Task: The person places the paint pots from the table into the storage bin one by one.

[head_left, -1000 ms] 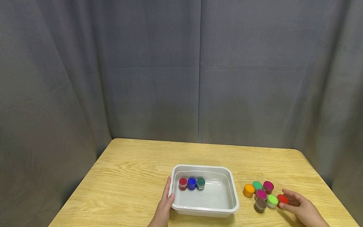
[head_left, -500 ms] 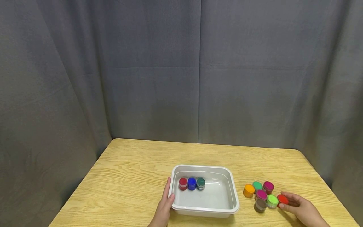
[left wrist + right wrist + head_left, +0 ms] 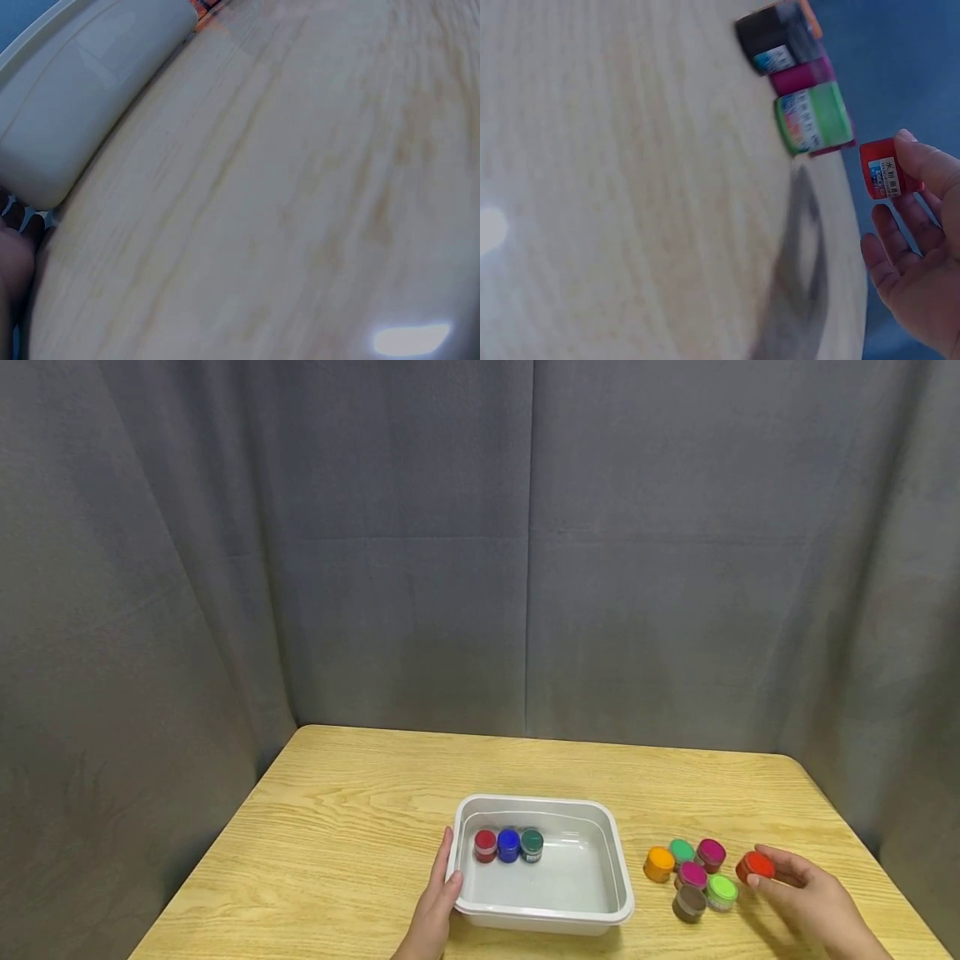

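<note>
My right hand (image 3: 813, 897) pinches a red paint jar (image 3: 754, 867) between thumb and fingers, raised off the table. In the right wrist view the thumb lies on one end of this labelled red jar (image 3: 885, 171). My left hand (image 3: 433, 906) holds the left side of a white plastic tub (image 3: 551, 917), thumb at the rim and fingers along the outer wall. Inside the tub a dark red jar (image 3: 485, 846), a blue jar (image 3: 508, 845) and a dark green jar (image 3: 532, 846) stand in a row near the back left.
Several jars cluster right of the tub: orange (image 3: 659, 864), green (image 3: 682, 852), two magenta (image 3: 692, 875), light green (image 3: 722, 892) and brown (image 3: 689, 903). They stand on a wooden table (image 3: 337, 827). Grey curtains (image 3: 405, 568) hang behind and at both sides.
My right hand has lifted the red paint jar from beside the light green one, up and slightly to the right. The left hand and the tub have stayed in place.
</note>
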A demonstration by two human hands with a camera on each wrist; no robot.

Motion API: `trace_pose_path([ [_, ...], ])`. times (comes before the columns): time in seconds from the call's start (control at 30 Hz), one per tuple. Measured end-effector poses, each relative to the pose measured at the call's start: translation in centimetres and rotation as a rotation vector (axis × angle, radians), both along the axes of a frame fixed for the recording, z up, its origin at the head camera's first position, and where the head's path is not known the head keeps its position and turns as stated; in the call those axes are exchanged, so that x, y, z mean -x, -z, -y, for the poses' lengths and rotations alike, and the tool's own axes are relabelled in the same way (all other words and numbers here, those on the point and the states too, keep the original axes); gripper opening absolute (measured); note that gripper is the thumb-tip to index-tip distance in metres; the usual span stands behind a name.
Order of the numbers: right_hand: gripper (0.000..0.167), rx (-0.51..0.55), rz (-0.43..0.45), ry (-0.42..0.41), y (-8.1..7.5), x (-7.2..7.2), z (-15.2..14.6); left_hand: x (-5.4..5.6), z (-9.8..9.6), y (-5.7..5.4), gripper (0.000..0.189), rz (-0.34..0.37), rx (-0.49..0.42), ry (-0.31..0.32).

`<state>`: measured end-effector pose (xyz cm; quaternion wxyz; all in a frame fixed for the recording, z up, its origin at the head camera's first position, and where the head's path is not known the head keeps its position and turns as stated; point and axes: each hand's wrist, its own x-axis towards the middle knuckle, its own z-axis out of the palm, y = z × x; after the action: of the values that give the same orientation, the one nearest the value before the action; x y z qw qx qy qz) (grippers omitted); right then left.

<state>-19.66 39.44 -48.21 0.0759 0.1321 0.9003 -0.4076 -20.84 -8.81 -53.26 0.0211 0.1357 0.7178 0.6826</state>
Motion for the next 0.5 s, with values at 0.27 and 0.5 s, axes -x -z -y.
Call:
trace_pose_path([
  [0.27, 0.08, 0.036, -0.079, -0.047, -2.2, 0.1, 1.6, 0.1, 0.0, 0.2, 0.059, -0.002, -0.008, -0.006],
  [0.5, 0.076, 0.082, -0.142, -0.056, -3.3, 0.5, 4.0, 0.2, 0.0, 0.2, 0.06, 0.003, -0.013, 0.006],
])
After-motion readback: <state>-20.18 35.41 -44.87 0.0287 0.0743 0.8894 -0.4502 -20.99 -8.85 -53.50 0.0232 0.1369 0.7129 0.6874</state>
